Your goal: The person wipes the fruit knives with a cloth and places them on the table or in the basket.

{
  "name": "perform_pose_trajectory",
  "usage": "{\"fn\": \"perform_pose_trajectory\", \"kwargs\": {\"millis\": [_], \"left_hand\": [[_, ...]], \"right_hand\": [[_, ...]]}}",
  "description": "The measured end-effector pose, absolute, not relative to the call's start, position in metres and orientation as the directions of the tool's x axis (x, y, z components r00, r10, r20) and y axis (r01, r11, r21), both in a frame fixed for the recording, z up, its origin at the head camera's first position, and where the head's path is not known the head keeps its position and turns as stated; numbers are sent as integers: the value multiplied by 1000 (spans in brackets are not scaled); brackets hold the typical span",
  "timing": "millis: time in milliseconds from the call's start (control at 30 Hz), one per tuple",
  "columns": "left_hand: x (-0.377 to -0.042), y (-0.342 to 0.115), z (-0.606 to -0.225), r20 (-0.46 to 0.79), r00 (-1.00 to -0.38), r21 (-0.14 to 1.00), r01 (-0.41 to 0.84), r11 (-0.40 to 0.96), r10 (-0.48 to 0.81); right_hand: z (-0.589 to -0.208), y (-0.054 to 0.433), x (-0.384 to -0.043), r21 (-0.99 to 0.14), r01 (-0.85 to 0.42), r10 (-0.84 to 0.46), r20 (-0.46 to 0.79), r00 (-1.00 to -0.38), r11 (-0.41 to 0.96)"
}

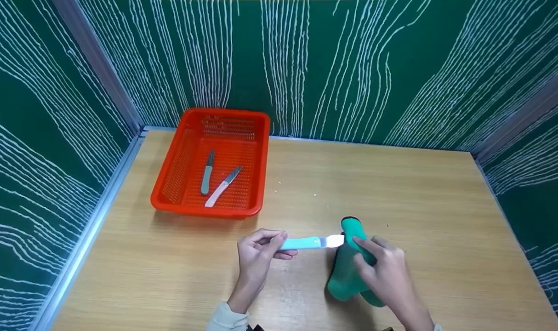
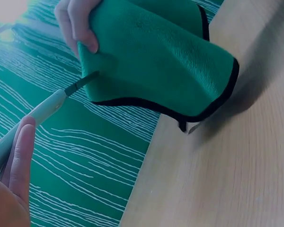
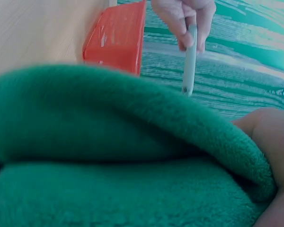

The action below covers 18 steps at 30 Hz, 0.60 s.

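Observation:
My left hand (image 1: 259,257) grips the pale blue handle of a small knife (image 1: 302,243), its short blade pointing right. The blade's tip meets the edge of a green cloth (image 1: 352,271) with black trim, as the left wrist view also shows. My right hand (image 1: 387,269) holds that cloth between thumb and fingers, and its folds hang down toward the table. In the right wrist view the cloth (image 3: 109,118) fills the lower part and hides the knife's blade; only the handle (image 3: 190,66) shows there.
A red plastic basket (image 1: 256,209) stands at the back left of the wooden table (image 1: 398,184). Inside lie a knife with a grey-green handle (image 1: 206,180) and one with a pale pink handle (image 1: 216,195). Green panels with white wavy lines (image 1: 288,59) enclose the table's back and sides.

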<state>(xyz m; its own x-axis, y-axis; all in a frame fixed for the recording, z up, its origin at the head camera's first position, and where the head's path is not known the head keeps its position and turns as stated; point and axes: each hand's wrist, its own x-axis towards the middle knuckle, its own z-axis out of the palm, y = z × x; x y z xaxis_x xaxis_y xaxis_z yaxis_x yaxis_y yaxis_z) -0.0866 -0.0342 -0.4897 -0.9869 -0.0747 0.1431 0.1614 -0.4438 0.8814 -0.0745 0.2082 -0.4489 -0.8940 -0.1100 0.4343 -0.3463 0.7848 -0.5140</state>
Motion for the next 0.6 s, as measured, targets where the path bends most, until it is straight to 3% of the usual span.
{"fn": "perform_pose_trajectory", "kwargs": {"millis": [600], "left_hand": [[-88, -35, -494, 145, -985, 898, 172, -404, -97]], "right_hand": [[-437, 230, -70, -592, -269, 18, 433, -901, 760]]}}
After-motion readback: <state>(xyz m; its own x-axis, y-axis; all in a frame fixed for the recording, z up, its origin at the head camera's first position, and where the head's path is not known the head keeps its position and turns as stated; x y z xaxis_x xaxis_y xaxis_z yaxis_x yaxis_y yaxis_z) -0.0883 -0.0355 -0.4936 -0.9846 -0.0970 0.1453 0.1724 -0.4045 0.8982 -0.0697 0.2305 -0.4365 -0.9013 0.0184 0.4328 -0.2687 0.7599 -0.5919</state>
